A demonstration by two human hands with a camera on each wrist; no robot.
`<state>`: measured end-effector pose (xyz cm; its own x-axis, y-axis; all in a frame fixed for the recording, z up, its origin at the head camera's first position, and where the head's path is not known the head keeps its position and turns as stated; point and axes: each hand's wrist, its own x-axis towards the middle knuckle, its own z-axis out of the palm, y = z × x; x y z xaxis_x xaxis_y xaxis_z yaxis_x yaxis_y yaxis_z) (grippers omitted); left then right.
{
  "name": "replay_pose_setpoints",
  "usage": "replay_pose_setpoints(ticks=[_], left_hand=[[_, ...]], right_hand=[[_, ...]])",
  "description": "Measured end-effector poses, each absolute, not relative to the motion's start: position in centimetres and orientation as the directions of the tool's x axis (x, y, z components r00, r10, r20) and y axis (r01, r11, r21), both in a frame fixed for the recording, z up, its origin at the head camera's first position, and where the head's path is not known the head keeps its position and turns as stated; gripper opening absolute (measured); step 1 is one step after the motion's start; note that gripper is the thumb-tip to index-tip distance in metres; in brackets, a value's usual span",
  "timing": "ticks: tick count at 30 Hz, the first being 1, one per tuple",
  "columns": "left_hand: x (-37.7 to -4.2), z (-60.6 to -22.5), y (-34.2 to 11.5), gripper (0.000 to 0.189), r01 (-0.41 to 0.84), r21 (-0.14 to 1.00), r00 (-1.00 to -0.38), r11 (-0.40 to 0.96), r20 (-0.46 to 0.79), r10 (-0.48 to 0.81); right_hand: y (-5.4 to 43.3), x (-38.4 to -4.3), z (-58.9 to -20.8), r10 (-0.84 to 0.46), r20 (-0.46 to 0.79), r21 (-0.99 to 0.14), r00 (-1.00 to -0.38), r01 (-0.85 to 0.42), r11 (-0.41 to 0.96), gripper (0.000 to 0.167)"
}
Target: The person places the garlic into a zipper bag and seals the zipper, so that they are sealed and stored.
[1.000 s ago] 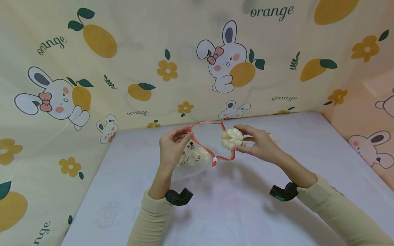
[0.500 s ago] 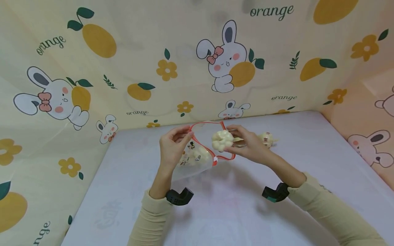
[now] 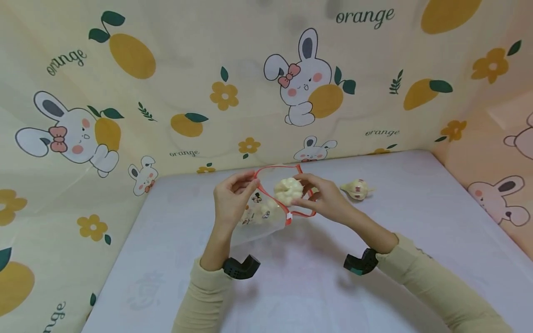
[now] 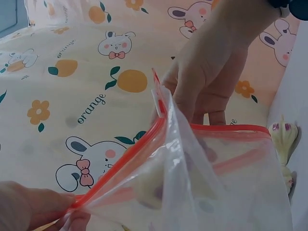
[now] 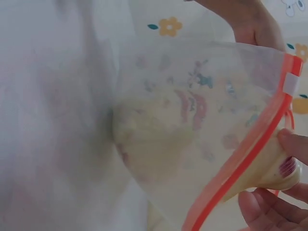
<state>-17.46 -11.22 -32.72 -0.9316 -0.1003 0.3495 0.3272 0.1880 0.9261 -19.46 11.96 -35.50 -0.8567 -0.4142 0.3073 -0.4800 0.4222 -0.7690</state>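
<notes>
Holding, left hand: the left hand (image 3: 231, 200) pinches the left side of the bag's red rim between thumb and curled fingers, keeping the mouth raised above the table.
Holding, right hand: the right hand (image 3: 322, 200) has its fingers curled round a garlic bulb (image 3: 288, 190) and holds it right at the bag's mouth.
Sleeves: both forearms wear beige sleeves, and a dark camera mount sits at each wrist.
Table: the pale lilac table (image 3: 416, 240) carries faint printed pictures; the bag's lower end rests near it, between the two hands.
Bag: the clear zip bag (image 3: 260, 217) has a red zip strip (image 3: 291, 213) and small cartoon prints on its film; its mouth gapes wide, facing up and toward the person.
Bag contents: pale lumps, probably more garlic, lie in the bottom of the bag; the film blurs them in the right wrist view (image 5: 159, 144).
Bulb position: the held bulb sits inside the loop of the red rim, above the lumps; whether it touches the film I cannot tell.
Second bulb: another garlic bulb (image 3: 356, 188) lies on the table just beyond the right hand, apart from the bag.
Backdrop: a cream cloth wall (image 3: 166, 83) printed with rabbits, oranges and flowers stands behind the table.
</notes>
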Motion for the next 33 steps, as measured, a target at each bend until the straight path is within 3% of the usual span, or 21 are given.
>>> replay_pose_setpoints(ticks=[9, 19, 33], left_hand=[[-17.4, -32.7, -11.2, 0.025, 0.331, 0.924, -0.93, 0.189, 0.354, -0.099], [-17.4, -32.9, -11.1, 0.025, 0.347, 0.921, -0.926, 0.176, 0.366, -0.093], [-17.5, -32.9, -11.1, 0.024, 0.33, 0.924, -0.929, 0.19, 0.354, -0.108]], right_hand=[[11.0, -20.0, -35.8, -0.422, 0.297, -0.766, -0.857, -0.478, 0.431, 0.052], [10.1, -20.2, -36.4, -0.438, 0.272, -0.816, -0.857, -0.447, 0.367, 0.033], [13.2, -19.7, -37.3, -0.381, 0.225, -0.803, -0.897, -0.393, 0.448, 0.03]])
